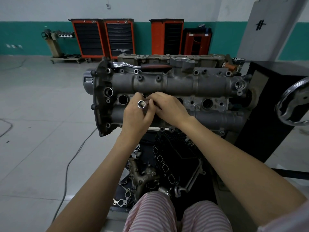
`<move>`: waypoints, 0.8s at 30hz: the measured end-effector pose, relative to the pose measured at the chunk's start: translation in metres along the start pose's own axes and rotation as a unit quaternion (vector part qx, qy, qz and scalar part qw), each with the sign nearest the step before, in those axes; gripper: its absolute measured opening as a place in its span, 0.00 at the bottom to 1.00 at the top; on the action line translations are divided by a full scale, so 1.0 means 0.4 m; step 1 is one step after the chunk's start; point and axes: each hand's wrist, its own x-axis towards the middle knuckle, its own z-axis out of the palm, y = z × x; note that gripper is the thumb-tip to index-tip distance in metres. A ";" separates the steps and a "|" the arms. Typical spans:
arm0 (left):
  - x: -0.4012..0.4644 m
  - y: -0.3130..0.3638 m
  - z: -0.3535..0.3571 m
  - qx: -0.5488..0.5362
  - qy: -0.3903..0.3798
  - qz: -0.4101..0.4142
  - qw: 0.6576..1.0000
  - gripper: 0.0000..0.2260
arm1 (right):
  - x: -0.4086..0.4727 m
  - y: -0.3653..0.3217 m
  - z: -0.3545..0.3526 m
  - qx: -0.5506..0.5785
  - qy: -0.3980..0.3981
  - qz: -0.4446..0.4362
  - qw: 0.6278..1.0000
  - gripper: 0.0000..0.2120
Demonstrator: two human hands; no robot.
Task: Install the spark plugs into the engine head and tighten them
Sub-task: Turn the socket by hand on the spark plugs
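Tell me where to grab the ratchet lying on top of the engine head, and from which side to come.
Take the ratchet by its dark handle, the thick grip at its right end, coming down from above. It lies flat along the far edge of the engine head, its shiny head pointing left, with open space over it. Both the left hand and right hand are busy with the socket.

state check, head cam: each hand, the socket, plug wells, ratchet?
left hand: grips the socket, fingers curled round it.
right hand: fingers curled at the socket's far end; what they pinch is hidden.
socket: held above the engine head, open end toward the camera, looks empty.
plug wells: visible ones open, no plug seen.
ratchet: lying on the head's far side, untouched.
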 end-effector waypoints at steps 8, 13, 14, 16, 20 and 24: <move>0.002 0.005 0.000 -0.003 0.018 -0.001 1.000 0.15 | 0.004 0.000 0.002 0.003 0.012 0.014 1.000 0.05; -0.004 0.003 -0.001 -0.006 -0.003 -0.002 1.000 0.08 | -0.004 -0.002 0.000 -0.037 -0.011 -0.020 0.999 0.20; -0.005 0.003 -0.002 -0.009 -0.002 -0.004 1.000 0.07 | -0.005 -0.002 0.001 -0.041 -0.011 -0.023 0.999 0.20; -0.006 0.002 0.000 -0.005 0.003 -0.007 1.000 0.08 | -0.005 0.000 0.003 -0.039 -0.015 -0.025 0.999 0.17; -0.005 0.004 0.002 -0.002 0.006 -0.014 1.000 0.11 | -0.004 -0.003 0.001 -0.002 0.002 -0.008 1.000 0.08; 0.000 0.008 0.001 0.008 0.022 -0.004 1.000 0.19 | -0.002 0.001 0.001 0.002 0.027 0.012 1.000 0.05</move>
